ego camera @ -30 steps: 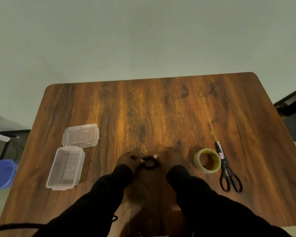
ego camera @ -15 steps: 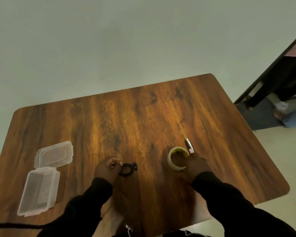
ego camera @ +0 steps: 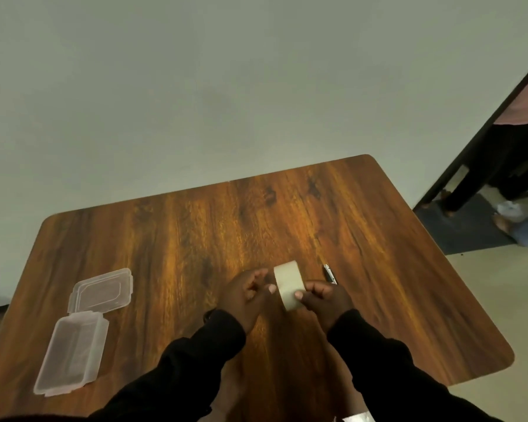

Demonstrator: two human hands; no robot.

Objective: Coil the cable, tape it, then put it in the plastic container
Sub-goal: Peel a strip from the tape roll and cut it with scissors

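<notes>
Tape (ego camera: 288,288): light, stiff roll, held on edge above table (ego camera: 177,239); left hand (ego camera: 246,295) and right hand (ego camera: 323,301) clamped on its sides. Best grip: rim. Cable hidden. Container (ego camera: 70,357) open, left.

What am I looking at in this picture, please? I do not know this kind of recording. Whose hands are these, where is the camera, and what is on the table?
There is no machine here. A person wears a wide-angle camera on the head, so this single picture looks forward and down at that person's own two bare hands, in black sleeves.

Both hands hold a roll of tape above a wooden table: the left hand on one side, the right hand on the other, thumbs on its outer band.

On the table, at the left, lies a clear plastic container, open, with its lid folded back behind it. Just beyond the right hand, the tip of the scissors shows; the rest is hidden.

A small dark thing by the left wrist may be the cable; I cannot tell.
</notes>
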